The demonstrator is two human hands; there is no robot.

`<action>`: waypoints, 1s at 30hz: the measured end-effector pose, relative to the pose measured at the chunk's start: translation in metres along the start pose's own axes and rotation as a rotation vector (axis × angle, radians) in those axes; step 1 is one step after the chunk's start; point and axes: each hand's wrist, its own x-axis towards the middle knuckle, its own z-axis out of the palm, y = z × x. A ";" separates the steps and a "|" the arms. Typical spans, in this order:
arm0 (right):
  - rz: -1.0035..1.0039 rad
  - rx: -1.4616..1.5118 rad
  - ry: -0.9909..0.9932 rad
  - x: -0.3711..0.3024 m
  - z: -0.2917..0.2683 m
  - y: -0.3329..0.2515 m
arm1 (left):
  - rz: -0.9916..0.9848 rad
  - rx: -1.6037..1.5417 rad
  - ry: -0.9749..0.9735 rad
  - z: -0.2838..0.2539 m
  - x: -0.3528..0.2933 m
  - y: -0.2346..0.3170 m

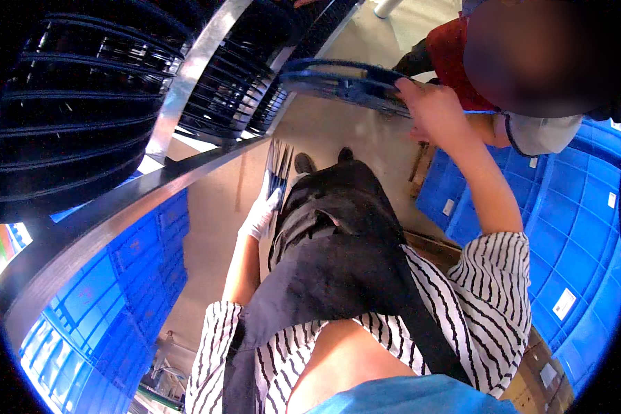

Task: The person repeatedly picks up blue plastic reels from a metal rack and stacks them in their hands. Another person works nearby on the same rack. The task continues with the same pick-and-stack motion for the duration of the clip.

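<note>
My right hand (440, 114) is bare and raised ahead to the right, its fingers closed on the rim of a dark reel-like disc (345, 86). This disc is tilted nearly edge-on, and its far left end reaches the rack, where I cannot tell whether it touches. Low by my left thigh, my left hand (261, 212) wears a white glove and grips several thin dark discs (279, 164), seen on edge. Rows of similar black reels (90, 103) fill the rack at the upper left.
A metal rack frame (169, 110) runs along my left side. Blue crates (127, 283) stand beneath it, and more blue crates (517, 207) are stacked on the right. Close ahead on the right is another person in a red garment (450, 52). Cardboard boxes (541, 369) sit lower right.
</note>
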 end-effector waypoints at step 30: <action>0.292 1.594 0.192 -0.108 -0.016 -0.061 | 0.020 -1.049 -0.035 0.065 0.130 -0.041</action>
